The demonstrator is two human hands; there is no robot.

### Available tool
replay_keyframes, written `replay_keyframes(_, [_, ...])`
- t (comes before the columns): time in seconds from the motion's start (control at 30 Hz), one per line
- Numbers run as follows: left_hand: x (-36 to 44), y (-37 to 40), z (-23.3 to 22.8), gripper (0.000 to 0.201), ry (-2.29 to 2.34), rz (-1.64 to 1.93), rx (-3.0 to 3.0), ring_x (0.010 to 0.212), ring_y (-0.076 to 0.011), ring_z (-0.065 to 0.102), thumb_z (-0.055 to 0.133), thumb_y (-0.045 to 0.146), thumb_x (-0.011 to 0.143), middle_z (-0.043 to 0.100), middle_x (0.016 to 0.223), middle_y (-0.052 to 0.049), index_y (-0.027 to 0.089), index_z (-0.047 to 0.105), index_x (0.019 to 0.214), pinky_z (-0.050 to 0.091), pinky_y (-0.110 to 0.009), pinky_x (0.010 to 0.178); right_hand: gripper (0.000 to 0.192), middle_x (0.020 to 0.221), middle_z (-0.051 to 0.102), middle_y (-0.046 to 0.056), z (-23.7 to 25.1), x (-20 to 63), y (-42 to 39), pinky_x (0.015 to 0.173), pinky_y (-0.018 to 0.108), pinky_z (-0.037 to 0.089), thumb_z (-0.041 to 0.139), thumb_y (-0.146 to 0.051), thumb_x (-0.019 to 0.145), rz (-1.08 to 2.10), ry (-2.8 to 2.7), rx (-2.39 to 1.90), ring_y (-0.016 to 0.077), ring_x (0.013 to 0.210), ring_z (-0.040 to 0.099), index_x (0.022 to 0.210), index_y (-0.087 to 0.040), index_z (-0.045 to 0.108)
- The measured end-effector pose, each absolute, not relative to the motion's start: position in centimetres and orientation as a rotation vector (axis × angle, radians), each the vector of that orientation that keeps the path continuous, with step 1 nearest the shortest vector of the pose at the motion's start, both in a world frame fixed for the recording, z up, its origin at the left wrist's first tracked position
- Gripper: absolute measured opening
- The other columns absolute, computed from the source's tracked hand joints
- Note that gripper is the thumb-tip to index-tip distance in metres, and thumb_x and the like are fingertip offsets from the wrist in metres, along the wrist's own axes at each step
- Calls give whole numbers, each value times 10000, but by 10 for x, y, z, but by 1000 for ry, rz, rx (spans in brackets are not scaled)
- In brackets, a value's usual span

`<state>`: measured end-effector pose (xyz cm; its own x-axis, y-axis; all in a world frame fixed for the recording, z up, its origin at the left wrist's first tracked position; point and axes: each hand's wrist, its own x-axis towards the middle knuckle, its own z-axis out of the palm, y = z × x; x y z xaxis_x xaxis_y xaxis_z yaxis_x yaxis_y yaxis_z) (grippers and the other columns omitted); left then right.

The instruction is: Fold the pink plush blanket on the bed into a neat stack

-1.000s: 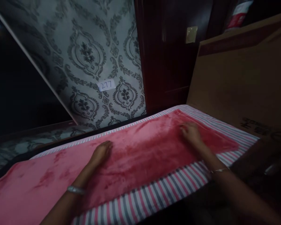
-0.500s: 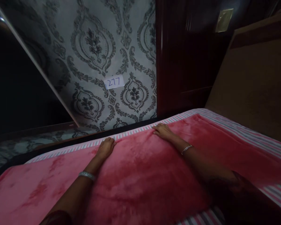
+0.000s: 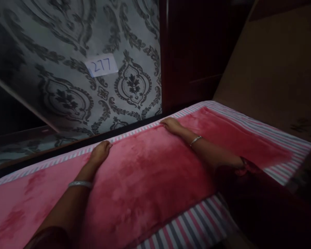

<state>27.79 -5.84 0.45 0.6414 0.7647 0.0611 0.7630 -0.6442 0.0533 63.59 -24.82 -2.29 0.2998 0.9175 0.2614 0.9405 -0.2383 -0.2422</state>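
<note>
A fluffy pink blanket (image 3: 150, 176) lies spread over a bed covered with a pink, white and grey striped sheet (image 3: 191, 224). My left hand (image 3: 100, 153) rests at the blanket's far edge, fingers curled over it. My right hand (image 3: 172, 125) lies flat at the same far edge, further right, fingers stretched toward the striped border. Both wrists wear a silver bangle. Whether either hand pinches the fabric is hard to tell in the dim light.
A patterned grey wall (image 3: 75, 69) with a white label reading 277 (image 3: 101, 64) rises right behind the bed. A dark wooden door (image 3: 194, 52) stands to its right. A large brown cardboard box (image 3: 274, 65) leans at the bed's right end.
Both hands slid from the middle of the blanket out to its far edge, the right hand also moving left. My view moved closer and lower.
</note>
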Motion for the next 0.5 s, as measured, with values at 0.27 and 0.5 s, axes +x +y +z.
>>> replay_keyframes(0.27, [282,-51,27,464,1244,-136,2911,922,-276,689,276,477,934,730,946,-149,187,635,881,487,-325,783,456,1499,493,99,-13,692,-311,1132,442,325,451,-279,1000,19,-1376,-2519,288,1377,413,1448,-215,508])
replay_keyframes(0.5, [347,-70,20,439,1050,-2,2912,958,-261,694,279,454,943,743,1013,-135,202,636,899,483,-321,792,514,1517,432,196,-10,741,-350,1100,551,339,356,-363,1022,-111,-813,-2712,365,1378,396,1478,-138,430])
